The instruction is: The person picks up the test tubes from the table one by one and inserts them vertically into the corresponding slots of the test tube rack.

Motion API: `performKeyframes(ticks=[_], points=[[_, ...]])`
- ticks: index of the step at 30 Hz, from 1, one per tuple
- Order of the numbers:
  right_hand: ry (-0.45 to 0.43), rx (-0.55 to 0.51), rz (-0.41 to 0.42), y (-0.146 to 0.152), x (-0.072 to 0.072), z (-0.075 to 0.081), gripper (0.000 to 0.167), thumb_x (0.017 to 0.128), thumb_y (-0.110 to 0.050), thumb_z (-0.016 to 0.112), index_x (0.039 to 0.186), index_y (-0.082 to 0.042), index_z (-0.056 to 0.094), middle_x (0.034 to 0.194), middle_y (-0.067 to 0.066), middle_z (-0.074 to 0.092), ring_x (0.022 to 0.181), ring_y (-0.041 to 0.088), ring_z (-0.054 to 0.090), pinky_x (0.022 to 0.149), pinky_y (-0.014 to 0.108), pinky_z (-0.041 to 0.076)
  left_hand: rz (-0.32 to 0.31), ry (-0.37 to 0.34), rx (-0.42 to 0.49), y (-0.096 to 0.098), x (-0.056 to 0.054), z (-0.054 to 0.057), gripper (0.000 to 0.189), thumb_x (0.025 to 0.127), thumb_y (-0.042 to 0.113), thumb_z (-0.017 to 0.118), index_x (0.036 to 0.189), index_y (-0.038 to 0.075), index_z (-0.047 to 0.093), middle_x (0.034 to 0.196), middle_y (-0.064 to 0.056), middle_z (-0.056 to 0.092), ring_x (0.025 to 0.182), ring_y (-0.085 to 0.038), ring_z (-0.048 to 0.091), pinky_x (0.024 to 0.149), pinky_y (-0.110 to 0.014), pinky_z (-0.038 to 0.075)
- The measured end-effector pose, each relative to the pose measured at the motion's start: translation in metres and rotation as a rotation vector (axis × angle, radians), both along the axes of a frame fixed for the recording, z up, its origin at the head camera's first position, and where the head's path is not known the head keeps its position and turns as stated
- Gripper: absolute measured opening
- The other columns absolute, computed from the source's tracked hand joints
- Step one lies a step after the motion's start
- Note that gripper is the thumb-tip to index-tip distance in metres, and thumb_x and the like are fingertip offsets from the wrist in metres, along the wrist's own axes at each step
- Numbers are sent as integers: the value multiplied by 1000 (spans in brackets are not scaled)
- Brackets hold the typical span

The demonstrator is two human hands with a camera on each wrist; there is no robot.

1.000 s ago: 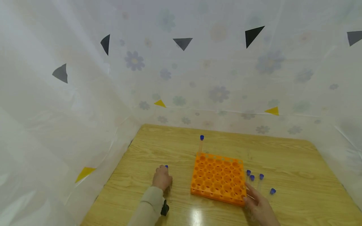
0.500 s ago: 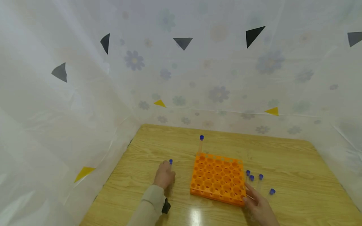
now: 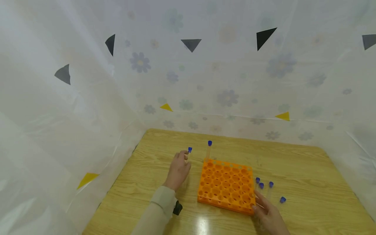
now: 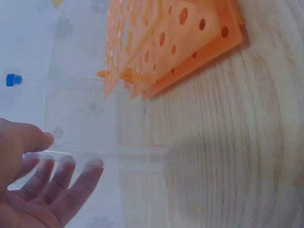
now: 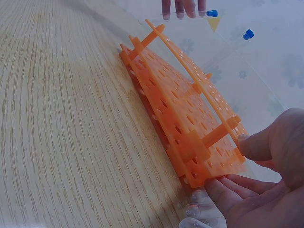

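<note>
My left hand (image 3: 178,169) pinches a clear, blue-capped test tube (image 4: 137,156) between thumb and fingers. The tube stands nearly upright, left of the orange test tube rack (image 3: 226,206), its lower end above the table in the left wrist view. At the rack's right front corner, my right hand (image 3: 271,217) grips the edge, thumb (image 5: 259,142) against the top plate and fingers lower down. Another blue-capped test tube (image 3: 208,151) stands in the rack's far left corner. The rest of the visible holes hold no tube.
Several more blue-capped tubes (image 3: 271,184) lie on the wooden table (image 3: 311,182), right of the rack and close to my right hand. White plastic sheeting (image 3: 229,75) with flower prints and triangles encloses the table at the back and sides.
My left hand has lifted the test tube off the table and carried it away from me and rightward, closer to the rack. My right hand stays on the rack.
</note>
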State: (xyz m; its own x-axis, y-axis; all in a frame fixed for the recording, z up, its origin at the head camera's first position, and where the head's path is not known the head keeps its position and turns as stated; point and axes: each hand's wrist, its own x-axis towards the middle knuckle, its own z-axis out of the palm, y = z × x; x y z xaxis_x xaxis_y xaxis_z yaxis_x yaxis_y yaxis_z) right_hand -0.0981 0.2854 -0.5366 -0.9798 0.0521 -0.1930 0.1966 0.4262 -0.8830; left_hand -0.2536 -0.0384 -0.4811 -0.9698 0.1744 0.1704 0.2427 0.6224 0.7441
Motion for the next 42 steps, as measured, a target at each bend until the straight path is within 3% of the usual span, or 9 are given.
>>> performKeyframes(ticks=[4, 10, 20, 33, 42], points=[[6, -1, 1, 0, 0, 0, 61, 101, -10, 55, 154, 0, 27, 147, 38, 38, 129, 48, 51, 93, 36, 57, -37, 66, 26, 6, 0, 5, 36, 101, 18, 58, 136, 16, 50, 117, -11, 57, 98, -17, 60, 77, -28, 55], [-13, -1, -9, 0, -1, 0, 60, 101, -8, 54, 155, -1, 26, 148, 37, 36, 131, 48, 49, 94, 35, 56, -96, 168, 97, 18, 0, 13, 34, 102, 18, 57, 136, 15, 51, 116, -7, 59, 102, -17, 59, 83, -33, 57], [-15, -3, -19, 0, 0, -1, 60, 101, -5, 53, 155, -2, 27, 149, 36, 36, 131, 47, 50, 94, 34, 56, -185, 116, 249, 40, -2, 19, 36, 104, 19, 52, 140, 13, 46, 124, -9, 54, 111, -19, 56, 94, -39, 55], [21, 1, -18, -1, 2, 0, 60, 101, -10, 56, 154, -2, 30, 149, 33, 39, 129, 46, 51, 93, 34, 57, -167, 152, 335, 55, -6, 9, 34, 102, 12, 55, 136, 11, 49, 118, -8, 56, 110, -20, 58, 95, -33, 56], [14, 9, -18, -1, 2, 2, 60, 101, -10, 55, 154, -1, 29, 149, 34, 39, 131, 47, 49, 94, 34, 56, -160, 148, 307, 55, -7, 0, 35, 101, 11, 57, 135, 10, 50, 116, -9, 56, 108, -20, 59, 94, -32, 56]])
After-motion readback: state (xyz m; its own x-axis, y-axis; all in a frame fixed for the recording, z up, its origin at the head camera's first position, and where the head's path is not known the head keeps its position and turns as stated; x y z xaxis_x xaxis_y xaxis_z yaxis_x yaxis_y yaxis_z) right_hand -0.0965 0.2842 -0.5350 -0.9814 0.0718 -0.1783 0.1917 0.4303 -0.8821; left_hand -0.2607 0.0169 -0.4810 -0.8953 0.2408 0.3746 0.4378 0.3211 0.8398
